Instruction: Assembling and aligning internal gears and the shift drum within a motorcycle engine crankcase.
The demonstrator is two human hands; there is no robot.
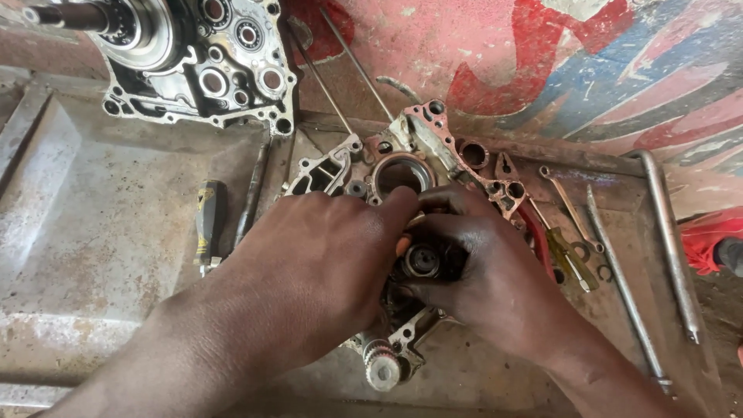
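Fingers (402, 205) of the left hand (325, 263) are bent down together onto the crankcase half (433, 147), the thumb tip pressed beside a small round bearing (422, 260). The right hand (487, 271) curls its fingers (445, 203) around the same bearing from the other side, clamped on it, so both hands meet over the middle of the case. The case lies flat on the metal surface (93, 232), near the middle of its far edge, with a large round bore (400, 175) open just beyond the fingertips. A small gear (381, 365) sticks out from the case's near end, below the wrists.

At the far left corner sits a second case half (201, 62) with a shaft (70, 15). A black-handled tool (209, 220) lies left of the hands. Along the right edge lie a yellow-handled screwdriver (569, 259), a thin rod (623, 290) and a thicker bar (672, 248), well apart from the hands.
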